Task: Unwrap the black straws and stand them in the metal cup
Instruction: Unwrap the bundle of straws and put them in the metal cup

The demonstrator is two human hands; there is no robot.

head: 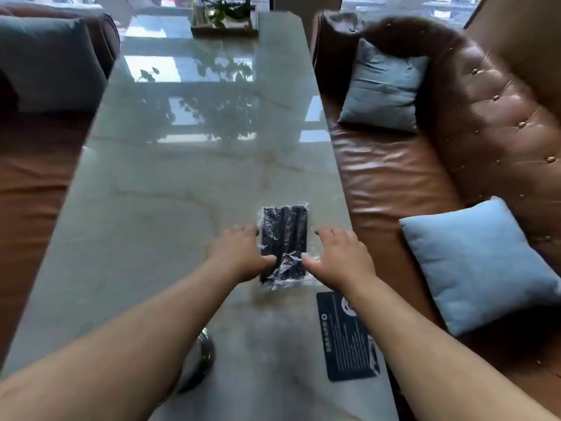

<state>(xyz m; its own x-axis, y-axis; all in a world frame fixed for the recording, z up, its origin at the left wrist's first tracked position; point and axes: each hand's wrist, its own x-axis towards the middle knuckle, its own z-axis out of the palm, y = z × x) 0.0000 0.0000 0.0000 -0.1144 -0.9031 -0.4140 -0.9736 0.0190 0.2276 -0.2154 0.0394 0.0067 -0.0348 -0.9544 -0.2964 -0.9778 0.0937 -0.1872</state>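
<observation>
A bundle of black straws (pixel 285 229) in clear crinkled plastic wrap lies on the glossy marble table (pixel 170 183), its long side pointing away from me. My left hand (pixel 236 253) rests at the bundle's left edge, thumb touching the wrap near its near end. My right hand (pixel 340 256) sits at the right edge, thumb on the crumpled plastic. Both hands have fingers spread and neither lifts the bundle. The metal cup (pixel 203 357) stands near the table's front, mostly hidden behind my left forearm.
A black printed card (pixel 343 338) lies on the table under my right forearm. A brown leather sofa (pixel 394 177) with two blue cushions runs along the right; another seat with a grey cushion is at left. A planter tray (pixel 224 22) sits at the far end.
</observation>
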